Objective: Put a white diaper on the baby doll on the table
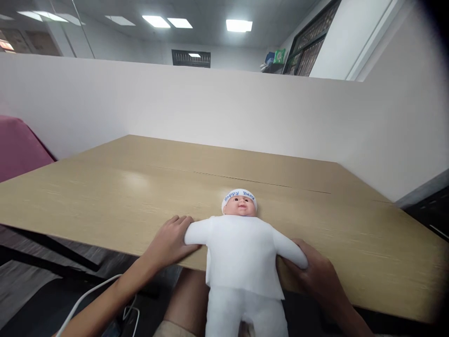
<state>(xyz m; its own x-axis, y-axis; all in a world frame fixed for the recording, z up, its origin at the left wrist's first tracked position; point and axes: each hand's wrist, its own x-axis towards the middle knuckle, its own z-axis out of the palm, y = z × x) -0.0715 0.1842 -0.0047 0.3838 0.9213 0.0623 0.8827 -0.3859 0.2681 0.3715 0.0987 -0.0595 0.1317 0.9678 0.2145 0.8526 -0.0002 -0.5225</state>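
Observation:
A baby doll (242,257) in a white top and white trousers lies face up across the table's near edge, its legs hanging toward my lap. Blue lettering reading "Happy Baby" runs over its white cap. My left hand (175,238) is closed round the end of the sleeved doll arm on the left side. On the other side, my right hand (315,274) grips the opposite sleeve from below and outside; part of its fingers is hidden behind the sleeve. Both doll arms are stretched out sideways.
The wooden table (105,187) extends to a white partition wall (210,107). A pink cover (21,145) stands at the left. A white cable (87,292) runs by my left forearm above a dark seat (38,309). A dark object (430,210) borders the table's right side.

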